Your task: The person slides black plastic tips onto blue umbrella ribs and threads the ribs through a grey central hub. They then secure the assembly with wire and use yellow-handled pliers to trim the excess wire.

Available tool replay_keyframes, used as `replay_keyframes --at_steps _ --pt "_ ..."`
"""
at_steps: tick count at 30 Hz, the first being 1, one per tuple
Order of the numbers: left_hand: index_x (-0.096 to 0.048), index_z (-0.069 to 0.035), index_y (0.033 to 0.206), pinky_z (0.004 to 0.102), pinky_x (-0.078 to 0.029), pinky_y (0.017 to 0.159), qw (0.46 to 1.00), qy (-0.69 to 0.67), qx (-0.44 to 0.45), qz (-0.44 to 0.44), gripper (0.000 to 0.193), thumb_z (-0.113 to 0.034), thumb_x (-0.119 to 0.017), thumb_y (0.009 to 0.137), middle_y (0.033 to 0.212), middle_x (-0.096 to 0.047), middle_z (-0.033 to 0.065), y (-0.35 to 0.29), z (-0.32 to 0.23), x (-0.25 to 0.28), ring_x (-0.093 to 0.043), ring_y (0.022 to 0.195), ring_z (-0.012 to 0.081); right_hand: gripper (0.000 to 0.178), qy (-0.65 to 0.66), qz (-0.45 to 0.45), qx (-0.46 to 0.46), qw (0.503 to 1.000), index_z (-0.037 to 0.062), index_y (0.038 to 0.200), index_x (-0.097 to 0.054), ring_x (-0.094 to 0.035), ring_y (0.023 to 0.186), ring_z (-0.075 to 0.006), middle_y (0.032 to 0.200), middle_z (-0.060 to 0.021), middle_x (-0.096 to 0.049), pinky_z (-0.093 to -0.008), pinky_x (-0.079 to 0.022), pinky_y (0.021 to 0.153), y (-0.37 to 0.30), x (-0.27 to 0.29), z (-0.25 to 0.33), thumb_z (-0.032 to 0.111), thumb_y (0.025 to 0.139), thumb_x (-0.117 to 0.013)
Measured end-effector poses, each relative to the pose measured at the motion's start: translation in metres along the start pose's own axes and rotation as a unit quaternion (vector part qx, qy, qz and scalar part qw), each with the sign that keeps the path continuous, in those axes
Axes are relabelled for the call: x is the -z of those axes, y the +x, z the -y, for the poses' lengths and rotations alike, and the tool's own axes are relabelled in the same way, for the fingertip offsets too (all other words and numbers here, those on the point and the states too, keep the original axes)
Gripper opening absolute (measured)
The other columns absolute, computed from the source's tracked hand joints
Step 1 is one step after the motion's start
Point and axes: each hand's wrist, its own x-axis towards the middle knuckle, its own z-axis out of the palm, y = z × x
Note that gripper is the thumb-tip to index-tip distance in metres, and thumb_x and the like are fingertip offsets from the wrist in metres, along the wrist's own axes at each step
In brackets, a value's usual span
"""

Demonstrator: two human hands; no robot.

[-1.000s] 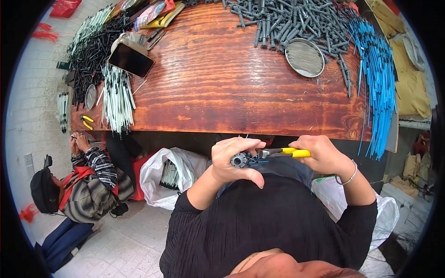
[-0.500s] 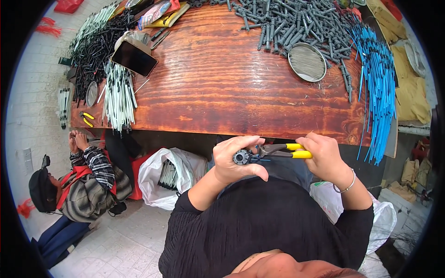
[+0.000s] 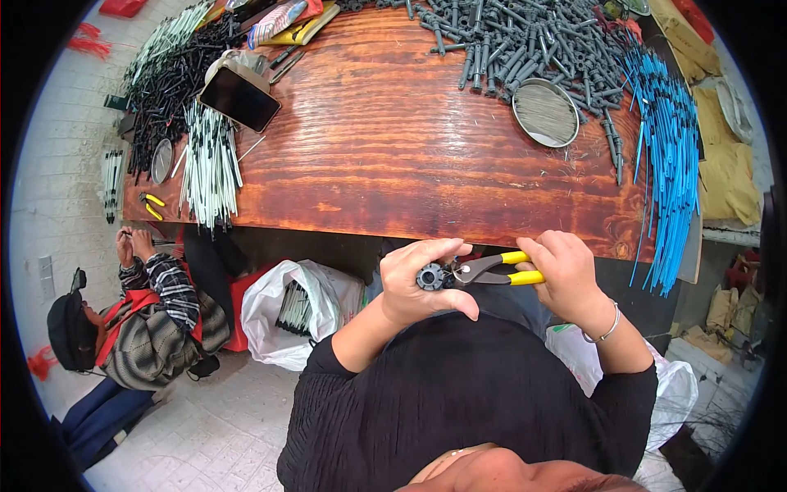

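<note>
Pliers (image 3: 492, 270) with yellow handles sit in the right hand (image 3: 566, 275), its grip closed round the handles, tips touching a small dark round part (image 3: 429, 277). The left hand (image 3: 422, 283) pinches that part — held just off the near edge of the wooden worktop (image 3: 393, 156). Blue rods (image 3: 668, 156) hang off the right end; grey parts (image 3: 525, 45) lie at the far side.

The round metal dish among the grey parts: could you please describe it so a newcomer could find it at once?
Start at the large reddish wooden table and go to its far right part, where grey plastic rods lie heaped. The round metal dish sits at the heap's near edge, left of the blue strips. It is the only flat, shiny disc there.
</note>
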Motion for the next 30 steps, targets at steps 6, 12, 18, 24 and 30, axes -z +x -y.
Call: replay_keyframes --at_steps 6,12,18,24,30 --pt "-0.059 0.003 0.098 0.0269 -0.051 0.067 0.997 -0.063 0.015 0.051 0.063 -0.032 -0.085 0.052 0.083 -0.066 0.0138 0.006 0.012 -0.003 -0.065 0.074 0.0195 0.021 -0.030 0.010 0.001 1.000 0.0056 0.085 -0.056 -0.050 0.060 -0.0224 0.065 -0.0056 -0.047 -0.0343 -0.038 0.054 0.002 0.013 0.002 0.019 0.072 -0.066" --pt "-0.062 0.003 0.088 0.0264 -0.048 0.063 0.987 -0.095 0.083 0.101 0.045 -0.019 -0.084 0.055 0.075 -0.064 0.0106 0.002 0.010 0.010 -0.062 0.067 0.0183 0.024 -0.084 0.052 0.015 0.995 0.0060 0.083 -0.056 -0.051 0.058 -0.0227 0.064 -0.0066 -0.048 -0.0332 -0.039 0.055 0.000 0.028 0.008 0.024 0.073 -0.067" --pt "-0.062 0.003 0.080 0.0257 -0.045 0.054 0.980 -0.135 0.036 0.140 0.043 -0.022 -0.085 0.054 0.067 -0.060 0.0088 0.002 0.015 0.010 -0.057 0.058 0.0163 0.031 0.085 0.332 -0.132 0.930 0.0053 0.085 -0.055 -0.057 0.065 -0.0241 0.071 -0.0102 -0.056 -0.0315 -0.043 0.060 0.005 0.039 0.012 0.032 0.073 -0.068" --pt "-0.062 0.003 0.076 0.0258 -0.045 0.052 0.985 -0.113 0.035 0.129 0.044 -0.026 -0.086 0.053 0.062 -0.059 0.0086 0.003 0.014 0.008 -0.057 0.056 0.0172 0.042 0.223 0.190 -0.015 0.956 0.0033 0.096 -0.052 -0.058 0.059 -0.0250 0.068 -0.0124 -0.058 -0.0338 -0.046 0.056 -0.001 0.020 0.000 0.034 0.073 -0.068" --pt "-0.061 0.003 0.074 0.0264 -0.045 0.053 0.987 -0.104 0.047 0.117 0.038 -0.021 -0.084 0.055 0.062 -0.059 0.0091 0.007 0.017 0.009 -0.057 0.056 0.0183 0.046 0.004 0.159 0.018 0.987 0.0019 0.104 -0.051 -0.060 0.067 -0.0260 0.073 -0.0148 -0.058 -0.0353 -0.048 0.061 -0.004 0.028 0.006 0.032 0.073 -0.068"
